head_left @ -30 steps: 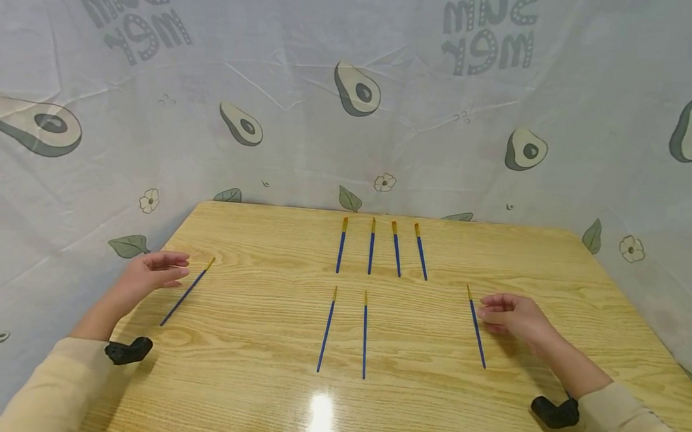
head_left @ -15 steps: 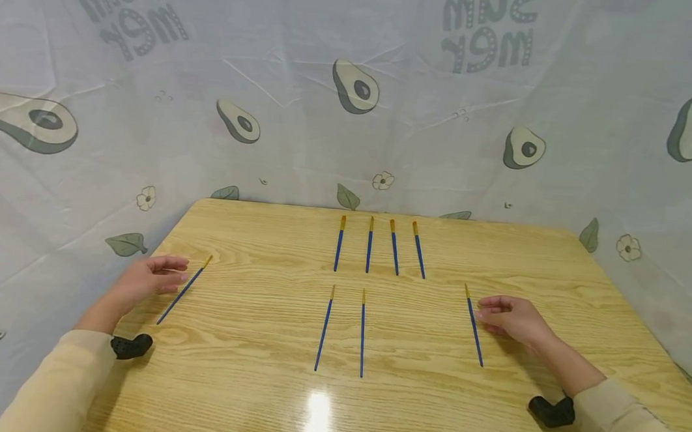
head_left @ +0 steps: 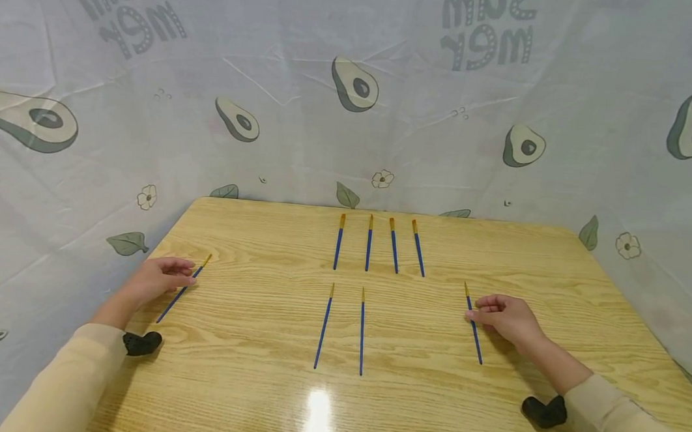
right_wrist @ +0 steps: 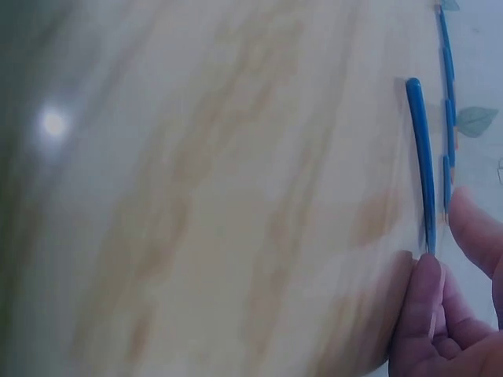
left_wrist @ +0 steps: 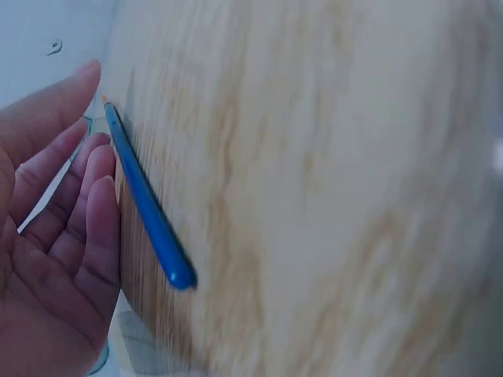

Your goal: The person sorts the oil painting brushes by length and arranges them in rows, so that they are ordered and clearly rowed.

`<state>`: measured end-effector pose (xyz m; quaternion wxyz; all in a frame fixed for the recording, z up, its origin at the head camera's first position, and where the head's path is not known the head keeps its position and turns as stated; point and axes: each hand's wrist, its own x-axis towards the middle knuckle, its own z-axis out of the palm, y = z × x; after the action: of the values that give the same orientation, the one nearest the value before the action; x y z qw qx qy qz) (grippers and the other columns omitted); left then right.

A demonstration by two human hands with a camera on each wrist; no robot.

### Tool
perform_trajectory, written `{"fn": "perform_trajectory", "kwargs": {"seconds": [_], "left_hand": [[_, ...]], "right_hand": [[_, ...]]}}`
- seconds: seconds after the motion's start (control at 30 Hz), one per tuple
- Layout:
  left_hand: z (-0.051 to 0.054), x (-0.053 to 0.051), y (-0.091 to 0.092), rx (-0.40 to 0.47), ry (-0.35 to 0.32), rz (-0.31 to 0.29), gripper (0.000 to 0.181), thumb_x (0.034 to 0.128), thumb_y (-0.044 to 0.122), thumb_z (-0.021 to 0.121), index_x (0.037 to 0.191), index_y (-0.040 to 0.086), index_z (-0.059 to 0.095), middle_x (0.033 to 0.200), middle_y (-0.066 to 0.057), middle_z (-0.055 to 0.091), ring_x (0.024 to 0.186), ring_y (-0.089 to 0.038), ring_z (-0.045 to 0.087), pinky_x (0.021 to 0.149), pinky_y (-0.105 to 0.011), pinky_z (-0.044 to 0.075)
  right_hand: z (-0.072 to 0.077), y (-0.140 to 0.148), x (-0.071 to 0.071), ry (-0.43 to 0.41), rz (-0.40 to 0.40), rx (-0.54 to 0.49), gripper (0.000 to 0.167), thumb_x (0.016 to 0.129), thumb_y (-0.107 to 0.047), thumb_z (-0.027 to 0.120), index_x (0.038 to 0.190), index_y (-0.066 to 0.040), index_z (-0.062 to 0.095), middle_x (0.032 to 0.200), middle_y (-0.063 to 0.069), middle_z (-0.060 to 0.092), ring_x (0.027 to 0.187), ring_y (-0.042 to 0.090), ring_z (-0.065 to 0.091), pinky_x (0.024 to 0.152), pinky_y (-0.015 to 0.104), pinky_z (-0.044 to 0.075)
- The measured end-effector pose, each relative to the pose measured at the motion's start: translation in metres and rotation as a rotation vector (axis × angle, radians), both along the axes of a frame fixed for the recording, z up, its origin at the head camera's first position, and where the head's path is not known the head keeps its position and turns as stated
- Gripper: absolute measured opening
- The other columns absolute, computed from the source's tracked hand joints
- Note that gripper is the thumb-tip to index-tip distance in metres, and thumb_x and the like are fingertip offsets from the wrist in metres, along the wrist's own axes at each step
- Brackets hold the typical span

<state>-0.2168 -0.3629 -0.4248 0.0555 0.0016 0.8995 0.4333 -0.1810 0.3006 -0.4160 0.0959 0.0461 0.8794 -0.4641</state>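
Observation:
On the table's left lies a slanted blue paintbrush (head_left: 175, 303), with my left hand (head_left: 157, 280) over its upper part, thumb and fingers apart. The left wrist view shows that brush (left_wrist: 149, 204) beside the fingertips of my left hand (left_wrist: 59, 188), not gripped. Toward the right lies another thin blue brush (head_left: 476, 337); the thumb of my right hand (head_left: 509, 318) reaches across it in the head view. In the right wrist view this brush (right_wrist: 423, 157) runs down to the fingertips of my right hand (right_wrist: 448, 314), whose thumb stands apart.
Four brushes, one of them a blue brush (head_left: 337, 248), stand in a row near the back edge of the wooden table (head_left: 243, 393). Two thinner brushes (head_left: 323, 332) lie at the middle. A patterned cloth (head_left: 303, 142) hangs behind. Each wrist bears a black device (head_left: 545, 412).
My left hand has moved right, over its brush. The right hand has shifted slightly left, its thumb now across its brush. The brushes lie as before; the head view has shifted a little.

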Motion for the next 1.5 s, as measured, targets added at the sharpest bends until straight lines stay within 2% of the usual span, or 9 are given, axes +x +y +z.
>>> {"fn": "perform_trajectory", "kwargs": {"seconds": [0.13,0.4,0.63,0.8,1.0,1.2,1.5], "left_hand": [[-0.001,-0.001,0.004,-0.040,0.007,0.021,0.058,0.0864,0.030,0.076,0.128,-0.006,0.058,0.116,-0.018,0.063,0.086,-0.006,0.058,0.068,-0.024,0.052],[-0.006,-0.003,0.006,-0.059,0.005,0.072,0.053,0.0858,0.027,0.077,0.124,-0.006,0.060,0.106,-0.012,0.065,0.083,-0.012,0.057,0.065,-0.024,0.051],[-0.006,0.002,0.009,-0.088,0.037,0.089,0.049,0.0851,0.025,0.078,0.120,-0.006,0.063,0.102,-0.011,0.066,0.080,-0.012,0.056,0.061,-0.024,0.049],[-0.008,0.001,0.009,-0.084,0.052,0.096,0.047,0.0844,0.022,0.078,0.118,-0.007,0.064,0.100,-0.010,0.068,0.077,-0.009,0.057,0.060,-0.024,0.049],[-0.008,0.000,0.009,-0.099,0.073,0.090,0.046,0.0843,0.022,0.078,0.117,-0.007,0.066,0.100,-0.011,0.070,0.081,-0.005,0.059,0.064,-0.019,0.049],[-0.005,-0.001,0.009,-0.140,0.093,0.094,0.043,0.0837,0.022,0.079,0.115,-0.005,0.069,0.097,-0.011,0.072,0.084,-0.009,0.062,0.068,-0.018,0.049],[-0.004,-0.001,0.010,-0.174,0.112,0.105,0.039,0.0843,0.022,0.078,0.112,-0.004,0.071,0.094,-0.010,0.073,0.086,-0.013,0.064,0.074,-0.024,0.049]], "right_hand": [[-0.002,-0.003,0.000,0.015,-0.013,0.020,0.054,0.085,-0.030,0.077,0.117,0.009,0.058,0.094,0.008,0.060,0.081,0.019,0.055,0.064,0.025,0.049],[-0.006,-0.008,0.000,0.076,-0.035,0.137,0.055,0.081,-0.036,0.080,0.113,0.005,0.061,0.092,0.007,0.061,0.081,0.022,0.053,0.065,0.029,0.045],[-0.002,-0.012,0.000,0.121,-0.031,0.203,0.049,0.081,-0.033,0.080,0.109,0.005,0.064,0.090,0.007,0.062,0.078,0.022,0.053,0.065,0.032,0.044],[-0.002,-0.013,0.000,0.126,-0.030,0.214,0.046,0.081,-0.030,0.081,0.107,0.005,0.065,0.088,0.006,0.063,0.077,0.021,0.056,0.063,0.030,0.046],[-0.002,-0.011,0.000,0.138,-0.031,0.205,0.042,0.081,-0.026,0.081,0.105,0.006,0.067,0.085,0.004,0.065,0.074,0.016,0.058,0.060,0.026,0.048],[-0.003,-0.010,0.000,0.147,-0.025,0.223,0.040,0.081,-0.026,0.081,0.104,0.005,0.069,0.084,0.002,0.067,0.074,0.015,0.060,0.059,0.024,0.049],[-0.003,-0.008,0.002,0.180,-0.003,0.265,0.036,0.083,-0.024,0.079,0.103,0.003,0.071,0.084,0.002,0.069,0.078,0.020,0.064,0.070,0.035,0.053]]}}
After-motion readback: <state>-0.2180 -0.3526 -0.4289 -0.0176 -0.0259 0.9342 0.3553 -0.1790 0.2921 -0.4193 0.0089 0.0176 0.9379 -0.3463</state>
